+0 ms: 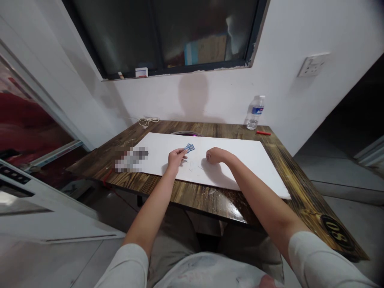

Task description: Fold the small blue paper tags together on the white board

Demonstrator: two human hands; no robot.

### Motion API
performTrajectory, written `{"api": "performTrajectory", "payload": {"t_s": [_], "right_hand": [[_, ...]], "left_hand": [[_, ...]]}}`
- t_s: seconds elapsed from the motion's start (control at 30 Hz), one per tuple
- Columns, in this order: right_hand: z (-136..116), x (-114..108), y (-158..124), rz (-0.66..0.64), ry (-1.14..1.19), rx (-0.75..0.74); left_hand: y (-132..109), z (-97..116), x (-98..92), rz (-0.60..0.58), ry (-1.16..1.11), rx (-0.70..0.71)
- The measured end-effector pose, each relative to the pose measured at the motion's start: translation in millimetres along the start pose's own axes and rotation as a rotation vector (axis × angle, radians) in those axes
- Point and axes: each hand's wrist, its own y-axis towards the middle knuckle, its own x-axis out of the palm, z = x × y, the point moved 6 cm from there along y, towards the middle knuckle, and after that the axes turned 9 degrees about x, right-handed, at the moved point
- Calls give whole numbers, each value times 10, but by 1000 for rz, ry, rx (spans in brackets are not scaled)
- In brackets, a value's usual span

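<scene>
My left hand (176, 157) pinches a small fanned set of blue-and-white patterned cards (189, 148) between thumb and fingers, over the middle of the white board (246, 154). My right hand (216, 155) is curled into a fist just to the right of them, low over the same board. Whatever it holds, if anything, is hidden by the fingers. Thin faint marks show on the board between the two hands.
The board lies on a dark wooden table (192, 196). At the back right stand a water bottle (256, 113) and a red pen-like stick (263, 133). A white cable (149, 120) lies at the back left. A round dark object (184, 133) sits behind the board.
</scene>
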Motion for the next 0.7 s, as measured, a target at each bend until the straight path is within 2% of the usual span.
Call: {"api": "performTrajectory", "payload": {"t_s": [0.1, 0.2, 0.33, 0.43, 0.57, 0.7], "right_hand": [[10, -14, 19, 63, 13, 20], [-22, -94, 15, 157, 119, -59], [-105, -214, -11, 221, 525, -202], [-125, -268, -28, 302, 744, -211], [-130, -301, -63, 474, 697, -143], [-203, -267, -80, 547, 629, -138]], "left_hand": [[7, -14, 2, -9, 13, 6], [10, -25, 9, -18, 29, 5], [10, -35, 30, -34, 43, 18], [9, -31, 67, -78, 42, 50], [-8, -22, 140, -166, 60, 71], [-37, 18, 203, -245, 73, 96]]}}
